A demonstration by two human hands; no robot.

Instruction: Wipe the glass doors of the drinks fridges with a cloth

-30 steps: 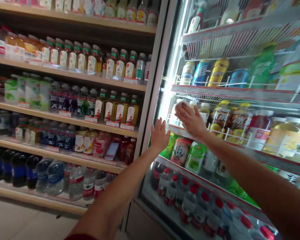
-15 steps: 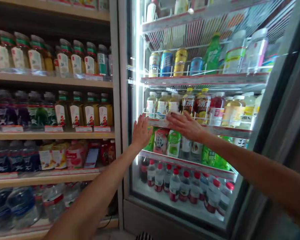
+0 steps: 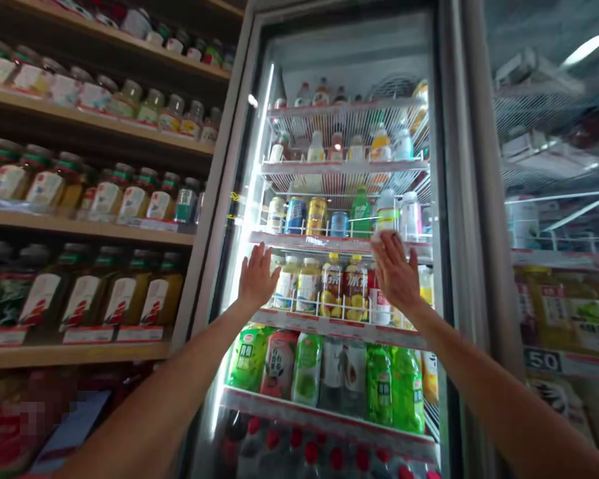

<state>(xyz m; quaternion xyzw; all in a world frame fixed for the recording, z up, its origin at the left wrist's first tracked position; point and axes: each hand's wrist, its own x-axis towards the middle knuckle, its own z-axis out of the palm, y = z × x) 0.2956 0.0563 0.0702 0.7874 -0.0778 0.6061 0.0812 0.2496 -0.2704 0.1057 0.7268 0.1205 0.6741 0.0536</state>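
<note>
My left hand (image 3: 257, 276) is flat with its fingers stretched, at the left part of the glass door (image 3: 349, 56) of a lit drinks fridge. Higher and to the right, my right hand (image 3: 397, 273) lies against the same glass, its fingers over a thin white cloth (image 3: 378, 241) that shows only at the fingertips. Behind the glass near my hands stand brown tea bottles (image 3: 343, 286) with yellow caps, and, one shelf up, several cans (image 3: 295, 214) and a green bottle (image 3: 361, 213).
On the left, wooden shelves (image 3: 80, 223) hold rows of juice bottles (image 3: 114, 196). Green drink bottles (image 3: 379, 382) fill a lower fridge shelf, with red-capped bottles (image 3: 311, 454) beneath. The metal door frame (image 3: 466, 199) runs up on the right, beside another glass-fronted cooler (image 3: 564, 253).
The view has tilted upward and turned right, bringing in the upper shelves and the neighbouring cooler. My right hand has moved up and right over the glass; the left stays flat near the door's left side.
</note>
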